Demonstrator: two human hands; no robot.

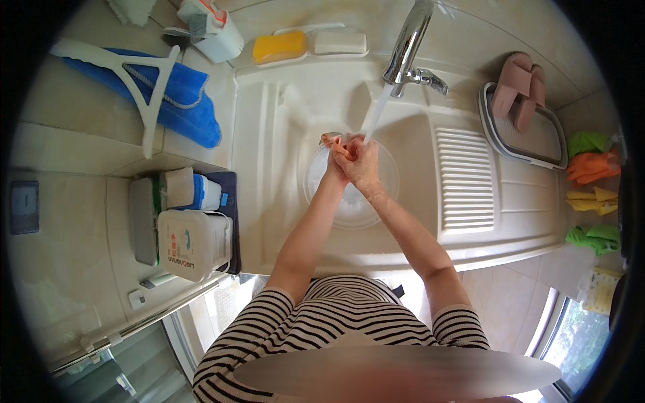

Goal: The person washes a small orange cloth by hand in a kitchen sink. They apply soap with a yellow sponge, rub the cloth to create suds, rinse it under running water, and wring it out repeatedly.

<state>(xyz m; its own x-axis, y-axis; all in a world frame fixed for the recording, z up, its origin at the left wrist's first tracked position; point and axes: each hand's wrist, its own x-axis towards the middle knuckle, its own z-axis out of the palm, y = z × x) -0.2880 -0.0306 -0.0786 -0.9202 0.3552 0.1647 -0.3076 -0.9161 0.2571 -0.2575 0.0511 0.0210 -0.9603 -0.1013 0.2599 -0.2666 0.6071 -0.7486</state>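
Note:
Both my hands meet above a clear round basin (385, 201) of sudsy water in the white laundry sink (262, 201). My left hand (338, 160) and my right hand (365, 163) are closed together on a wet, orange-pink cloth (332, 143), whose end sticks out at the upper left. Water (378, 113) runs from the chrome faucet (405, 50) onto or just beside my right hand. The fingers overlap, so part of the cloth is hidden.
A ribbed washboard (466, 179) is molded into the sink's right side. Behind the sink lie a yellow sponge (279, 47) and a white soap bar (340, 43). Pink slippers (513, 85) rest on a collapsible basin (546, 141). Plastic containers (184, 244) stand at left; rubber gloves (592, 168) hang at right.

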